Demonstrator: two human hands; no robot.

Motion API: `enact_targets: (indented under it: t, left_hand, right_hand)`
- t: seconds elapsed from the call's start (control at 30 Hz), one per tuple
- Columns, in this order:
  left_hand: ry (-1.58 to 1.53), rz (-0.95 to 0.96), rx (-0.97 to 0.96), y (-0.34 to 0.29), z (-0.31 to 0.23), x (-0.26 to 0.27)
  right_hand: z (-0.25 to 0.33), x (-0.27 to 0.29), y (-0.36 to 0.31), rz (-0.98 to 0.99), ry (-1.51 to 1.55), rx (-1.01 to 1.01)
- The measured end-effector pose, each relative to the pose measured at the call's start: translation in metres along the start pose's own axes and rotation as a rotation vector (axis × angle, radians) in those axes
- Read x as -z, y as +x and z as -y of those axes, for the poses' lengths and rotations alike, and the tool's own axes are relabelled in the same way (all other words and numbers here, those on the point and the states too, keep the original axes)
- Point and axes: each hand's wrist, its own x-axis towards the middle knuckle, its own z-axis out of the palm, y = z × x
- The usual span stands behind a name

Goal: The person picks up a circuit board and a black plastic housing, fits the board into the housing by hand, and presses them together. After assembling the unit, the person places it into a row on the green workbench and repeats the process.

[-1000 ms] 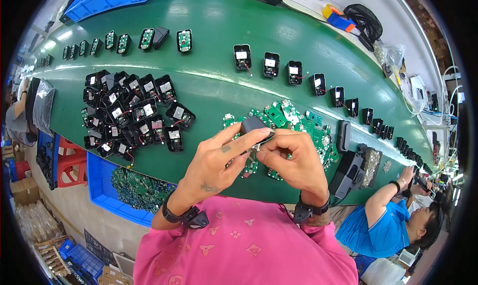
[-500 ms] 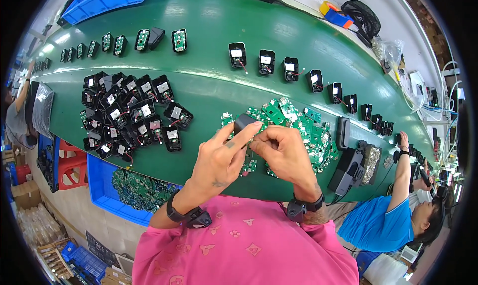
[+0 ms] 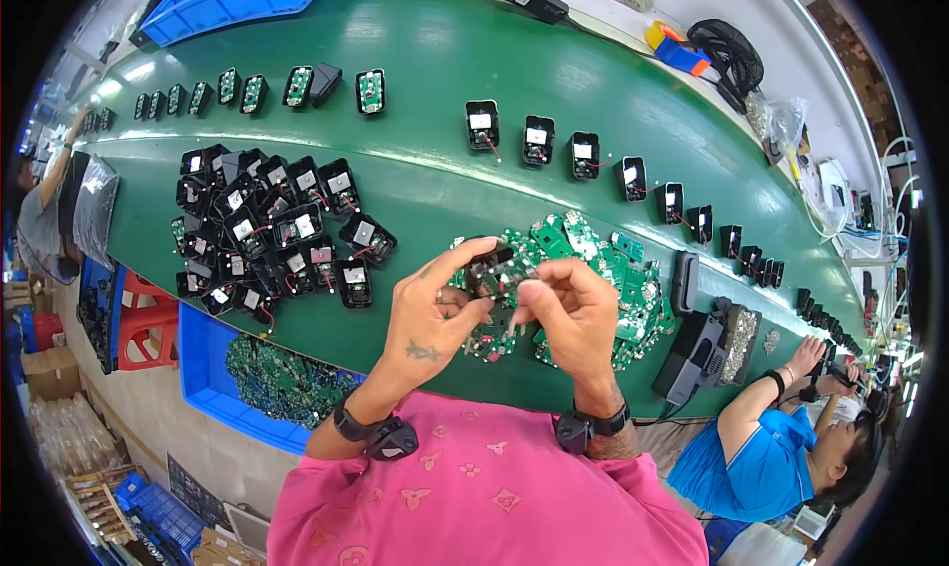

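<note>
Above the near side of the green table, my left hand [image 3: 423, 317] is closed round a small black plastic housing [image 3: 482, 272], thumb below and index finger above. My right hand [image 3: 575, 314] pinches a small green circuit board [image 3: 516, 271] at the housing's right side. Fingers hide how far the board sits inside it. Behind and beside my hands spreads a loose heap of green circuit boards [image 3: 633, 299]. To the left lies a pile of open black housings [image 3: 297, 225], with white labels and red wires showing.
Rows of housings [image 3: 537, 139] run along the far part of the table [image 3: 425, 72]. A black device [image 3: 689, 348] stands right of the boards, beside a tray of small metal parts [image 3: 739, 344]. A blue bin [image 3: 203, 368] sits lower left. A co-worker in blue [image 3: 746, 462] works at right.
My hands have turned the housing so its open side and the board show. My right thumb has shifted onto the board's edge. The co-worker's arm at right has drawn back.
</note>
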Motion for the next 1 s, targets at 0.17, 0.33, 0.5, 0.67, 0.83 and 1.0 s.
enact_targets:
  t: [0.17, 0.33, 0.5, 0.67, 0.83, 1.0]
  left_hand:
    - [-0.133, -0.024, -0.094, 0.003, 0.009, -0.006]
    - [-0.028, -0.06, -0.038, 0.003, 0.007, -0.006]
    - [0.355, -0.159, -0.27, 0.005, 0.007, -0.011]
    - [0.255, -0.175, -0.321, 0.003, 0.004, -0.015]
    - [0.016, -0.025, -0.108, 0.002, -0.003, -0.005]
    - [-0.085, -0.012, -0.124, 0.004, 0.003, -0.002]
  right_hand:
    - [-0.022, 0.01, 0.006, 0.064, -0.29, 0.293]
    - [-0.005, 0.011, 0.004, 0.077, -0.188, 0.115]
    - [0.004, 0.012, 0.007, 0.243, -0.348, 0.085]
    - [0.004, 0.002, 0.007, 0.038, -0.209, 0.044]
    - [0.008, -0.004, 0.008, -0.028, -0.327, 0.062]
    - [0.007, -0.004, 0.01, -0.015, -0.445, 0.022]
